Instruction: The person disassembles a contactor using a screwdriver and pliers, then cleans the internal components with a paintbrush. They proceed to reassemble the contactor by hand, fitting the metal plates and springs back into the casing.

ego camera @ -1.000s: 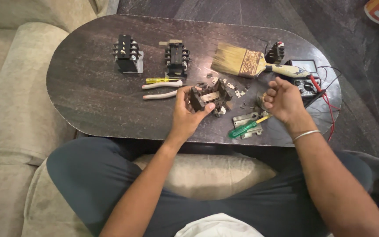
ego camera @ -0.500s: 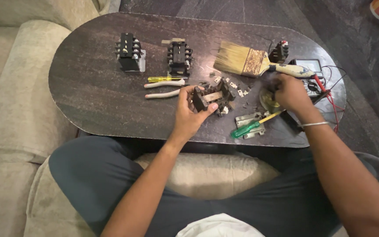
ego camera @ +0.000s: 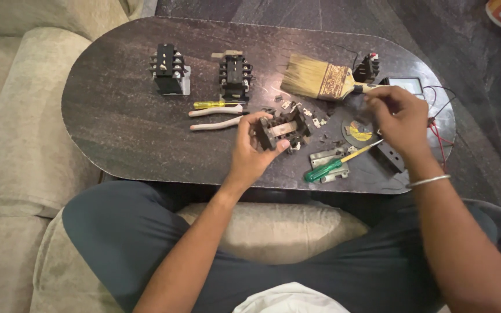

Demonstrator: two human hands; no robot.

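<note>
My left hand (ego camera: 251, 152) grips a black electrical block (ego camera: 283, 128), partly taken apart, just above the dark oval table (ego camera: 123, 133). My right hand (ego camera: 398, 119) hovers over the right side of the table, fingers pinched together near the handle of a wide paintbrush (ego camera: 320, 79); whether a small part sits between the fingertips is too small to tell. A green-handled screwdriver (ego camera: 334, 163) lies below that hand, beside a roll of dark tape (ego camera: 358, 132). Small loose metal parts (ego camera: 314, 119) lie scattered between the hands.
Two more black blocks (ego camera: 169, 68) (ego camera: 235, 74) stand at the back of the table. A yellow screwdriver (ego camera: 215, 105) and white-handled pliers (ego camera: 215, 116) lie left of centre. A meter (ego camera: 404, 86) with red and black leads sits at the right edge. A beige sofa (ego camera: 13, 145) surrounds me.
My right hand has moved up and away from the table's front edge toward the paintbrush handle. The left hand keeps its hold on the block, tilting it slightly.
</note>
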